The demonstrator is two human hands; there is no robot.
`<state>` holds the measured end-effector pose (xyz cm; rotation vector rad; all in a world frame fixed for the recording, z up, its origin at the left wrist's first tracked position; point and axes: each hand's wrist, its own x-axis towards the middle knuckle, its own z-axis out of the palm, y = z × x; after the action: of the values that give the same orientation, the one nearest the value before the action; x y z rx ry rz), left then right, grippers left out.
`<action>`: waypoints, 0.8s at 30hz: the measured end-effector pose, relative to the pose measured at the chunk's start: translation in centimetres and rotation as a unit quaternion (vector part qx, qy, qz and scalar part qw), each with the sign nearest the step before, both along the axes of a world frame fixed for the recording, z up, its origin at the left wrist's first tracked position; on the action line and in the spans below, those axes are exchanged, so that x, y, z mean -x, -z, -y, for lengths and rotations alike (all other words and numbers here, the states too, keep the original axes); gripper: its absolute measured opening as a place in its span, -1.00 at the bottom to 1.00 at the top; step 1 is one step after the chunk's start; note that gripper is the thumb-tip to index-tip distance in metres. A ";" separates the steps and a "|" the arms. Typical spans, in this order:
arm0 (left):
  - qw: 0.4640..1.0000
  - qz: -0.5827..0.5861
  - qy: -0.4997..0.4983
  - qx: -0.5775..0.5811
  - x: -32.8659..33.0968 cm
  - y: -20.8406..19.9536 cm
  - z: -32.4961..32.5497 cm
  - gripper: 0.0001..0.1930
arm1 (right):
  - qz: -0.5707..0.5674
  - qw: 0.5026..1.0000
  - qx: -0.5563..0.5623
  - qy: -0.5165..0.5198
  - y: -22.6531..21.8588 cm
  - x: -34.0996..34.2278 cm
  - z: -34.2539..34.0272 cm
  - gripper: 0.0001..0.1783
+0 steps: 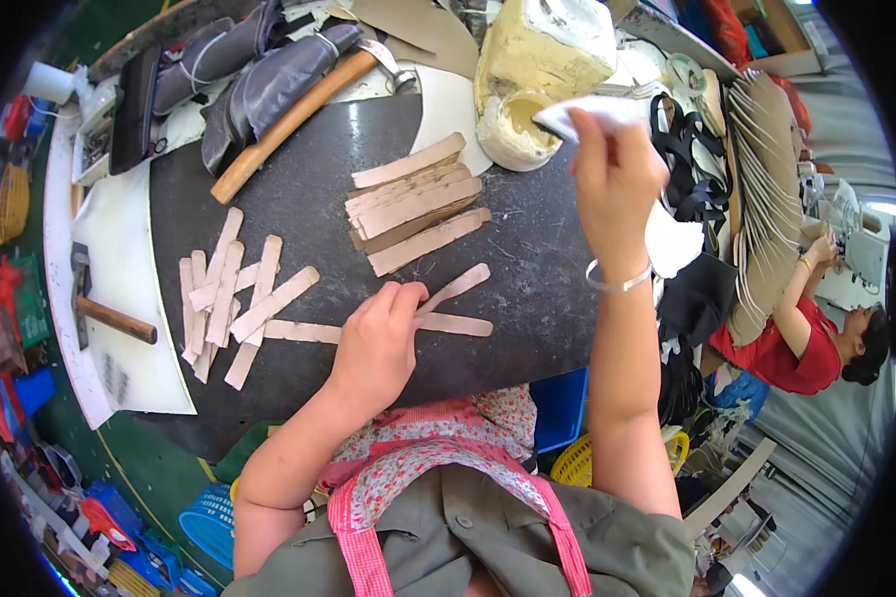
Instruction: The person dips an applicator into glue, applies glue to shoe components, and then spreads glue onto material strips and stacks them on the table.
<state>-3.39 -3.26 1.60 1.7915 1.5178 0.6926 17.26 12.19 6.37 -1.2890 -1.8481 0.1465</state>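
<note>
My left hand (pixel 378 333) is closed at the near edge of the dark work surface, pinching a short tan strip (pixel 457 286) that sticks out past its fingers. Beneath that hand a longer tan strip (pixel 458 324) lies flat, showing on both sides. My right hand (pixel 617 184) is raised, gripping a white tool with a dark tip (pixel 592 116). This tip is over or beside the rim of a small cream-crusted pot (pixel 520 147); contact is unclear. Beyond my left hand sits a stack of tan strips (pixel 413 204). More strips (pixel 231 294) lie in a loose pile to the left.
A wooden-handled hammer (pixel 115 318) rests on a white sheet at left. Another long wooden handle (pixel 294 127) lies by dark grey leather pieces (pixel 269 90). A crusted yellow container (pixel 548 50) stands behind the pot. At right are black straps (pixel 689 159) and a co-worker in red (pixel 791 338).
</note>
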 end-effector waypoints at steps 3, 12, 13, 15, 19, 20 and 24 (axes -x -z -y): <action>0.994 0.090 -0.044 0.036 1.4 -0.8 0.5 -0.70 | 0.087 0.995 -0.016 -0.042 0.6 0.3 -2.2 -0.86; 0.944 -0.083 -0.317 0.040 12.1 -1.5 3.6 -0.65 | 0.019 0.997 0.037 0.070 -0.1 -1.7 0.6 -0.82; 0.929 -0.222 -0.283 -0.087 11.3 -1.8 3.4 -0.67 | 0.019 0.997 0.038 0.071 -0.2 -1.7 1.2 -0.82; 0.909 -0.280 -0.214 -0.222 8.9 -1.4 2.7 -0.69 | -0.050 0.991 0.082 0.096 -0.3 -2.0 2.2 -0.85; 0.961 -0.156 -0.019 -0.228 2.0 -0.5 -0.9 -0.72 | -0.090 0.990 0.076 0.073 -0.7 -1.9 3.7 -0.88; 0.967 -0.137 -0.011 -0.216 0.7 -0.1 -1.9 -0.70 | -0.114 0.989 0.076 0.061 -1.0 -1.9 4.2 -0.87; 0.965 -0.171 0.017 -0.196 -0.9 1.6 -3.5 -0.72 | -0.128 0.985 0.097 0.061 -1.4 -2.8 5.9 -0.86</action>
<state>-2.46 0.24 -0.05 2.3272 1.6501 0.7322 20.09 6.32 7.79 -1.4398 -1.5626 0.4157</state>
